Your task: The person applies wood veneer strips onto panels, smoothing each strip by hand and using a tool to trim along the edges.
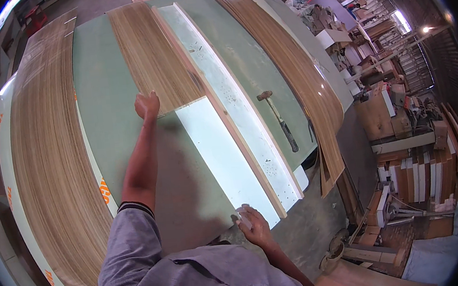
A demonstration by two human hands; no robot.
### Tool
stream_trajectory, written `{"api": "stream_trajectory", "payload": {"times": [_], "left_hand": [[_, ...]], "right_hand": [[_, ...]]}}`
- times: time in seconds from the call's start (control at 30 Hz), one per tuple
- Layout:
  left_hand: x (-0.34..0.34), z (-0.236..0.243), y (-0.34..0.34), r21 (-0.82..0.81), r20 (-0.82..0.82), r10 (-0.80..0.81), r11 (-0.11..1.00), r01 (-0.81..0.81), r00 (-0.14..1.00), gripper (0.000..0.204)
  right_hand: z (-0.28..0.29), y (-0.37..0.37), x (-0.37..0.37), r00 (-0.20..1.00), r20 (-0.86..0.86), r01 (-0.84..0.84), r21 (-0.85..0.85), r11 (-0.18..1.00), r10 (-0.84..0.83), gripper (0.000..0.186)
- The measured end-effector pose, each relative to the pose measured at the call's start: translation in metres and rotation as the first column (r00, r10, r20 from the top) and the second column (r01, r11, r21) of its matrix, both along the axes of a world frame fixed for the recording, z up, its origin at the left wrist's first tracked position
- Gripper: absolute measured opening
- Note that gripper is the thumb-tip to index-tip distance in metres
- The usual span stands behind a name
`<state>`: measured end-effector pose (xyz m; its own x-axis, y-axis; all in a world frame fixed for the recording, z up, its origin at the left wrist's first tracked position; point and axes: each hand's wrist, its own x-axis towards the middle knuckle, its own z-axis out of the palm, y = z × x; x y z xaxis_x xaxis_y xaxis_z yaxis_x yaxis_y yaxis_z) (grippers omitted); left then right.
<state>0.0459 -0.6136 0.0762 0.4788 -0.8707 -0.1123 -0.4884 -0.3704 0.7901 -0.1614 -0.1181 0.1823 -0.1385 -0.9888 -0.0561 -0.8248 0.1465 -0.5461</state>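
My left hand [147,105] is closed at the near left corner of a brown wood-grain sheet [157,56], which lies lengthwise on a green tabletop [94,56]. Nearer to me, a plain white strip [224,154] continues from that sheet's near edge. At the strip's near left corner is my right hand [256,228], fingers curled. Something small and pale shows at its fingertips, too unclear to name. A long wooden batten [241,153] runs along the right side of both the sheet and the strip.
Right of the batten lies a speckled whitish board [257,146], then a hammer [277,120]. Long wood-grain sheets lie at left [48,155] and along the right side [288,65]. Stacked offcuts [420,179] and cluttered scrap fill the floor area at right.
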Motion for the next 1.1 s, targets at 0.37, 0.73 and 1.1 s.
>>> {"api": "stream_trajectory", "payload": {"times": [0.37, 0.73, 1.1], "left_hand": [[0.006, 0.006, -0.027, -0.007, 0.013, -0.027, 1.0, 0.028, 1.0, 0.051], [0.084, 0.083, 0.031, -0.133, -0.204, -0.151, 0.983, 0.126, 0.967, 0.047], [0.073, 0.146, 0.372, -0.076, -0.503, -0.155, 0.988, 0.135, 0.85, 0.047]], "right_hand": [[0.005, 0.023, -0.007, 1.0, 0.019, 0.003, -0.02, 1.0, -0.003, 0.032], [0.009, 0.056, -0.023, 0.889, 0.37, 0.274, 0.044, 0.961, -0.271, 0.029], [0.0, 0.037, -0.006, -0.131, 0.944, 0.005, 0.305, 0.952, -0.302, 0.06]]}}
